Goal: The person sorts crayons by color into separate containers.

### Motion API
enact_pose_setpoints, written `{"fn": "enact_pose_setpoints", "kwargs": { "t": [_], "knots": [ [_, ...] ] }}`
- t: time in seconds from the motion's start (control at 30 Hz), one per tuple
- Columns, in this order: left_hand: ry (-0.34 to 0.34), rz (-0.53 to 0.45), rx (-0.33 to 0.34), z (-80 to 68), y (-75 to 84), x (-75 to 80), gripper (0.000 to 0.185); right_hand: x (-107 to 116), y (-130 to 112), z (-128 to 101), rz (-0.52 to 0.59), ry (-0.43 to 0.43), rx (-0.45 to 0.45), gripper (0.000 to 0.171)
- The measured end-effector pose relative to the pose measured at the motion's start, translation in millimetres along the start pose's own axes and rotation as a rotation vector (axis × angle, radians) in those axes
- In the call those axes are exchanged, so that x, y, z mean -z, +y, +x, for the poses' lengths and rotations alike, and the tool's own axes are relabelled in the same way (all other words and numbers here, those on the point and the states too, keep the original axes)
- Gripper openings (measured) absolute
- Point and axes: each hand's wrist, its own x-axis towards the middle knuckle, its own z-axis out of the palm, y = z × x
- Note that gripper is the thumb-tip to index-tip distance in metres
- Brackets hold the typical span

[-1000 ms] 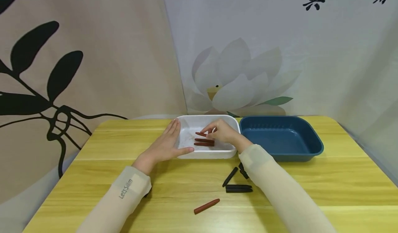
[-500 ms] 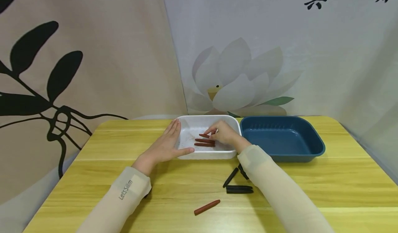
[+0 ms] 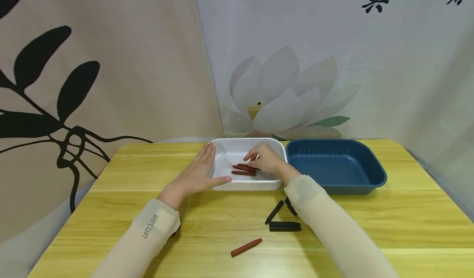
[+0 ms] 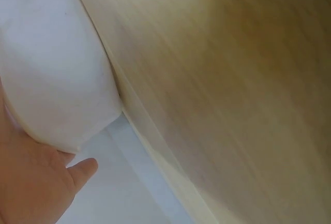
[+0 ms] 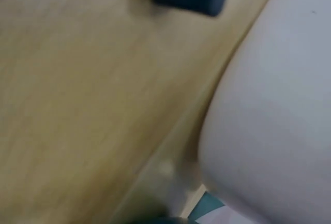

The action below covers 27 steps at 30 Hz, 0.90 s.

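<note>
The rearmost red stick (image 3: 242, 165) now lies closer behind its two neighbours in the white tray (image 3: 246, 185), near the worktop's (image 3: 200, 245) far edge; the row looks tighter. The right hand (image 3: 268, 161) bends over it, grip unclear; the left hand's (image 3: 196, 174) straight fingers steady the tray.

Smooth white tray (image 3: 248, 185) and glossy blue tray (image 3: 333, 166) in plastic, wood-grained tabletop (image 3: 148, 171), matt cloth backdrop (image 3: 155, 64)

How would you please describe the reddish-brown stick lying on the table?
On the yellow wooden table, find the white tray. In front of it, nearest the wearer, lies the reddish-brown stick, slanting alone; the black sticks nearby differ in colour.
</note>
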Motion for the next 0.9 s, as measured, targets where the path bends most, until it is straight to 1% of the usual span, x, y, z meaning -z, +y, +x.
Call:
{"fn": "enact_pose_setpoints", "kwargs": {
  "t": [0.17, 0.37, 0.5, 0.7, 0.8, 0.9],
  "knots": [
    [0.004, 0.001, -0.004, 0.3, 2.1, 0.5, 0.119, 7, -4, -7, 0.002, 0.014, 0.023, 0.019],
    [0.007, -0.008, -0.001, 0.4, 1.7, -0.7, 0.119, 16, -9, -23, -0.020, 0.049, 0.112, 0.020],
    [0.008, -0.012, 0.011, -0.6, 0.3, -0.8, 0.119, 20, -13, -38, -0.020, 0.061, 0.163, 0.020],
    [0.003, -0.012, 0.007, -1.3, -0.1, -1.0, 0.119, 24, -20, -63, 0.029, 0.068, 0.214, 0.018],
    [0.004, -0.014, 0.007, -1.7, 0.1, -1.0, 0.119, 21, -24, -72, 0.061, 0.055, 0.222, 0.017],
    [0.009, -0.015, 0.002, -1.4, 0.9, -0.8, 0.119, 18, -31, -80, 0.069, 0.038, 0.242, 0.016]
  ]
}}
